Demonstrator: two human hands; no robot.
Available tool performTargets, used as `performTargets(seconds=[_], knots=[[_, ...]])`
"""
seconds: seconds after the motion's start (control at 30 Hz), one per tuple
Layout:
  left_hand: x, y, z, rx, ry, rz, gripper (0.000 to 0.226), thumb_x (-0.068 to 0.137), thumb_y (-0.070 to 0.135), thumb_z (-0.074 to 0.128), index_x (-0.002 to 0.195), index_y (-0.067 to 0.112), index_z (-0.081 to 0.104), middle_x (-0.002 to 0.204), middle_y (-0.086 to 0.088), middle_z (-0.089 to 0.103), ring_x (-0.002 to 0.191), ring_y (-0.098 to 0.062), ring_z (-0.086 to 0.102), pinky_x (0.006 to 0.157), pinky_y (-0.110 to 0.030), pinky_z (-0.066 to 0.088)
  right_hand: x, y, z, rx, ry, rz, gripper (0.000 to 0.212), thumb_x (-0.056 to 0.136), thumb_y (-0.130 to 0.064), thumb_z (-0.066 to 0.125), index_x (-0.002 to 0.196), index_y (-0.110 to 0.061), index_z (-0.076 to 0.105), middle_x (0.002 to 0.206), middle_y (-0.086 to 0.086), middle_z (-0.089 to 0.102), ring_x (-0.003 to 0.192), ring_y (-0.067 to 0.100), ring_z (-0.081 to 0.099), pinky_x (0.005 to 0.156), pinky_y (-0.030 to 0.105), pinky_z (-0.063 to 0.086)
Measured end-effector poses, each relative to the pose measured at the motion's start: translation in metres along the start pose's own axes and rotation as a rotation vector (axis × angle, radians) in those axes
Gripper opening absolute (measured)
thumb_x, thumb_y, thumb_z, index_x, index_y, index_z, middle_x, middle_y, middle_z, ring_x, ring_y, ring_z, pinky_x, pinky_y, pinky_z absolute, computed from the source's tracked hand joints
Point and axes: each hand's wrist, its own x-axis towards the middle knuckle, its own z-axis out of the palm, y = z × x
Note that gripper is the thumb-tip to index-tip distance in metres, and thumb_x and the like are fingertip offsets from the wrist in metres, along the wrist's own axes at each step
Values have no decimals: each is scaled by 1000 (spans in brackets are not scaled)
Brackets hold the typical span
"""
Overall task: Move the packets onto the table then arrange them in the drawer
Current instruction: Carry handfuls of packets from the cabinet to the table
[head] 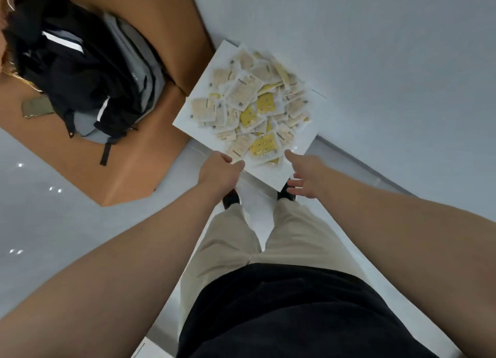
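An open white drawer [196, 108] sticks out below me, seen from straight above. It holds a loose heap of several small packets [249, 99], most beige and a few yellow [264, 144]. My left hand [218, 173] is at the drawer's near left edge, thumb and fingers pinched on the front rim. My right hand [306, 173] hovers over the near right corner with its fingers spread and nothing in it. It does not touch the packets.
A brown wooden table [139, 167] stands to the left, with a black and grey backpack [80, 70] lying on it. A white cabinet surface [375, 62] runs along the right. My legs and dark shoes [230, 199] stand on a glossy white floor beneath the drawer.
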Motion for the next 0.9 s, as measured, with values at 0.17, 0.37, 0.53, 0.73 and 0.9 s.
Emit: performTargets(seconds=[0.17, 0.37, 0.53, 0.73, 0.9], knots=[[96, 9, -18, 418, -15, 172, 64, 90, 42, 70, 139, 10, 43, 137, -9, 49, 121, -27, 53, 89, -34, 44, 60, -17, 39, 46, 56, 50, 69, 92, -41, 73, 146, -9, 45, 148, 8, 51, 129, 34, 52, 105, 47, 48], [191, 10, -8, 794, 13, 382, 94, 83, 51, 74, 153, 14, 22, 158, -10, 22, 144, -33, 25, 108, -49, 37, 124, -26, 74, 67, 294, 118, 71, 85, -50, 78, 136, -9, 51, 116, 4, 54, 99, 27, 53, 82, 37, 48], [243, 2, -2, 942, -3, 431, 128, 73, 62, 78, 158, 25, -10, 166, -12, -14, 152, -39, -10, 118, -63, 14, 166, -26, 93, 144, 438, 156, 99, 63, -58, 85, 140, -11, 42, 130, 5, 51, 111, 29, 53, 89, 43, 52], [280, -3, -5, 889, 18, 481, 135, 65, 63, 83, 157, 32, -11, 166, -8, -16, 152, -37, -12, 115, -71, 9, 191, -19, 104, 151, 506, 207, 96, 67, -55, 89, 135, -14, 34, 131, 7, 46, 117, 31, 51, 96, 50, 53], [289, -10, -6, 831, -43, 557, 123, 72, 54, 82, 159, 26, 0, 166, -9, -1, 153, -36, -1, 114, -65, 28, 198, -16, 101, 133, 511, 187, 90, 65, -59, 88, 131, -16, 44, 123, 4, 52, 107, 26, 54, 90, 46, 56]])
